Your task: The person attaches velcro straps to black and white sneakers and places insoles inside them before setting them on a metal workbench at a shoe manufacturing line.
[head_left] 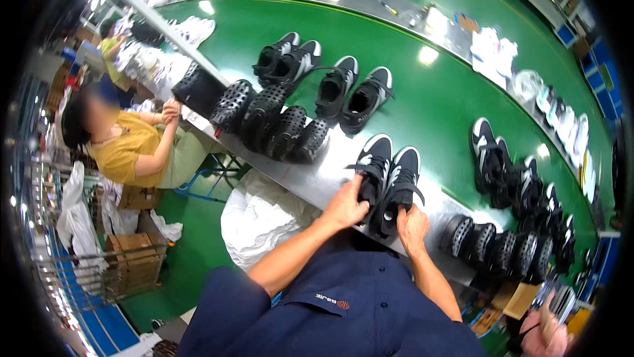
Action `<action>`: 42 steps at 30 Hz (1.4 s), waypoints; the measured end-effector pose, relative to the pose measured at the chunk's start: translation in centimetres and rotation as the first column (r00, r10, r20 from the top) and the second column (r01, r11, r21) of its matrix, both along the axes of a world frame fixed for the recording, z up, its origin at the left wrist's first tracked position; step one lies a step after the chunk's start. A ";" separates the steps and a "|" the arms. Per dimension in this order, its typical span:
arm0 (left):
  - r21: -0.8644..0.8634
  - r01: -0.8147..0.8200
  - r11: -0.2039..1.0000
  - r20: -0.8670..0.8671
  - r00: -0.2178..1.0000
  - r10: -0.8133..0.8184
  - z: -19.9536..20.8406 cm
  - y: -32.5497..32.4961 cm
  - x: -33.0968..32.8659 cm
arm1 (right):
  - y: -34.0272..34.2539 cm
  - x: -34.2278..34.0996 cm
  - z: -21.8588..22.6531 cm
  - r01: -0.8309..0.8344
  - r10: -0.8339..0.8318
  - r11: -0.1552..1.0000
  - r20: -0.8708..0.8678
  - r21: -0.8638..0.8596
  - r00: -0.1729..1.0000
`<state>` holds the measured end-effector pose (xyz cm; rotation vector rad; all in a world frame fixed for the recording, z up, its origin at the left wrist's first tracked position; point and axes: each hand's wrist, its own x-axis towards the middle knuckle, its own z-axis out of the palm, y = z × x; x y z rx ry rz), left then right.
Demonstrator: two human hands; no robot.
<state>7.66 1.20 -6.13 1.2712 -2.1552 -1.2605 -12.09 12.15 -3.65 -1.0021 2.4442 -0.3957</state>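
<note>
A pair of black sneakers with grey-white sides stands before me at the near edge of the bench, toes pointing away. My left hand (346, 204) has its fingers closed around the heel of the left sneaker (375, 164). At the heel of the right sneaker (401, 182), my right hand (413, 226) grips the collar, its fingertips partly hidden by the shoe. Both shoes sit side by side, their straps sticking out sideways. Just beyond them to the left is another pair of black sneakers (363, 98).
Black perforated foot-shaped forms (267, 116) line the bench edge at left, and more perforated forms (503, 248) stand at right beside several black sneakers (522, 182). Behind the bench runs a green belt (436, 106). A white sack (261, 215) lies below; a person in yellow (135, 149) sits left.
</note>
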 end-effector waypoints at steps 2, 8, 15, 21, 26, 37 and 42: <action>0.114 0.072 0.991 0.206 0.974 -0.095 3.9 -0.7 -2.3 | -0.6 -0.7 -0.5 0.029 -0.030 0.997 0.008 0.072 1.000; -0.552 -0.126 0.824 0.041 0.983 0.178 8.2 -4.7 7.1 | 3.1 -3.2 5.5 0.058 -0.145 0.972 0.388 0.228 0.910; -0.836 -0.434 0.335 -0.046 0.664 0.746 13.6 -15.7 21.4 | 1.7 -1.8 7.9 0.191 -0.102 0.974 0.526 -0.118 0.845; -0.892 -0.376 0.253 -0.170 0.795 0.583 19.6 -16.3 20.3 | -2.5 2.2 10.8 -0.063 0.149 0.983 0.554 -0.173 0.819; -0.874 -0.425 0.234 -0.343 0.883 0.321 20.1 -8.4 15.2 | -9.5 10.3 16.3 0.051 0.247 0.933 0.740 -0.355 0.626; -0.137 -0.476 0.869 -0.618 0.727 0.300 18.6 -3.8 10.6 | -10.0 5.4 11.1 -0.306 0.154 0.945 0.984 -0.119 0.094; 0.446 0.114 0.888 -0.721 0.633 0.281 16.1 -4.8 8.0 | -8.9 7.3 14.6 -0.507 0.269 0.831 0.963 -0.231 0.002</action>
